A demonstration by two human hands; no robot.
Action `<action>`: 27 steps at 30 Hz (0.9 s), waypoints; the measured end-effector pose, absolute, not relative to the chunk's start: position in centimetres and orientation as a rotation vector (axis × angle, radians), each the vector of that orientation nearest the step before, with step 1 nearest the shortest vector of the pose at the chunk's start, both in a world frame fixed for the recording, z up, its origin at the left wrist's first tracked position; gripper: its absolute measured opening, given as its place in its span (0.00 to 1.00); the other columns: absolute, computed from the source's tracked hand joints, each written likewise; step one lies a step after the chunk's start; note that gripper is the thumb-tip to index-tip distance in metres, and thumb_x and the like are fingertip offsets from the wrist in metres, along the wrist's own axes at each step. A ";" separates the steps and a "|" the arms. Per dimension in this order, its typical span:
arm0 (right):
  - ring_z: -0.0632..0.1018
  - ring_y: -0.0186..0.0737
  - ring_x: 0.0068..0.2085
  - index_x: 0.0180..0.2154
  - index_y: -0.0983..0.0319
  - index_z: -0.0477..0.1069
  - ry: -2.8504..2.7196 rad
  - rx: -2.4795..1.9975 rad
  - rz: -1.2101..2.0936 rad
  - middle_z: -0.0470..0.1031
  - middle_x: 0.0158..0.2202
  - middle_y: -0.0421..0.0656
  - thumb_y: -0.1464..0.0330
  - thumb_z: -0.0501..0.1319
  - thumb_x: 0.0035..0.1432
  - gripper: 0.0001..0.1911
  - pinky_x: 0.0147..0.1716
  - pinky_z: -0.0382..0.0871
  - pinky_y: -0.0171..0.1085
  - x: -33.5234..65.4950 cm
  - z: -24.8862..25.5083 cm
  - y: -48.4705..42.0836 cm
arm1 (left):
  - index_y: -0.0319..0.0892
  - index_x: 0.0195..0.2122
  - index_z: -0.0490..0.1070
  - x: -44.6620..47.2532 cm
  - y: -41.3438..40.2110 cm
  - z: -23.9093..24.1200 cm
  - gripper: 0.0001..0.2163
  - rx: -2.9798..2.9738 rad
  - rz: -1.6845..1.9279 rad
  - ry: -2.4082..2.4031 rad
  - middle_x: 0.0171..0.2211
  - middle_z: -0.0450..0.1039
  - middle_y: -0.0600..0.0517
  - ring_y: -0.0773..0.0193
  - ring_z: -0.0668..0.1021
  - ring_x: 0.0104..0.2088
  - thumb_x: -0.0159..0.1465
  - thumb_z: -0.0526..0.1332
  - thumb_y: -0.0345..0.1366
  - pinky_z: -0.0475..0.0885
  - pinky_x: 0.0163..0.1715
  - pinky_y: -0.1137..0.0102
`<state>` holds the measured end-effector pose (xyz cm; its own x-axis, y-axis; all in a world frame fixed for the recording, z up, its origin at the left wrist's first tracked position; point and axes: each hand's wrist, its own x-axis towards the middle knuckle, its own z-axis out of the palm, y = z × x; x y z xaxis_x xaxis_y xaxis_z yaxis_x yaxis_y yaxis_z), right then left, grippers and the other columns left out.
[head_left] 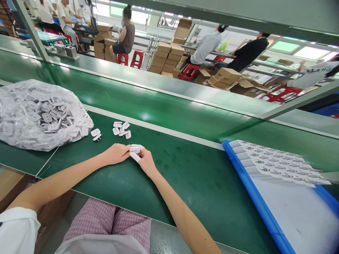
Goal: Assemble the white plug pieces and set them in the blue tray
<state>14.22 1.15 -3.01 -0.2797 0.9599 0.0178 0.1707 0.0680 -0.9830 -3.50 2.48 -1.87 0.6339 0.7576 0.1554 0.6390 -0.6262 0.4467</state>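
Observation:
Both my hands meet over the green tabletop around one small white plug-shaped piece (134, 150), which looks like a charger plug casing. From the left, my left hand (119, 153) grips its near end with the fingers closed. On the other side my right hand (144, 158) pinches it, with white finger cots on the thumb and a finger. Just beyond my hands lies a loose cluster of similar white plugs (122, 129). Two more plugs (95, 133), one showing its metal prongs, lie beside a clear plastic bag (76, 106) heaped with the same pieces.
A blue tray (254, 197) at the right holds rows of printed white pieces (278, 162) on a white sheet. A raised ledge (159, 95) and metal posts stand beyond the worktable (201, 190). Several people sit farther back among cardboard boxes (166, 54) and red stools.

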 end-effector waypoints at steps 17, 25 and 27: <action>0.65 0.34 0.25 0.32 0.59 0.64 -1.703 -1.229 1.094 0.65 0.25 0.36 0.58 0.60 0.51 0.12 0.26 0.62 0.35 13.8 -1.6 0.7 | 0.42 0.27 0.65 -3.5 3.0 -2.3 0.12 2.508 0.524 1.282 0.23 0.70 0.55 0.66 0.73 0.25 0.66 0.51 0.40 0.60 0.25 0.73; 0.68 0.36 0.25 0.34 0.58 0.58 -1.655 -1.262 1.055 0.65 0.25 0.35 0.60 0.60 0.51 0.13 0.27 0.64 0.36 13.7 -2.1 0.4 | 0.43 0.35 0.67 -3.5 2.7 -2.0 0.09 2.518 0.544 1.203 0.26 0.72 0.54 0.65 0.75 0.27 0.66 0.49 0.36 0.62 0.28 0.72; 0.69 0.36 0.26 0.35 0.58 0.57 -1.634 -1.261 1.044 0.66 0.26 0.36 0.61 0.60 0.51 0.14 0.27 0.65 0.36 13.7 -2.2 0.4 | 0.43 0.36 0.67 -3.6 2.5 -1.7 0.11 2.522 0.550 1.162 0.27 0.72 0.53 0.65 0.75 0.28 0.67 0.46 0.35 0.63 0.29 0.72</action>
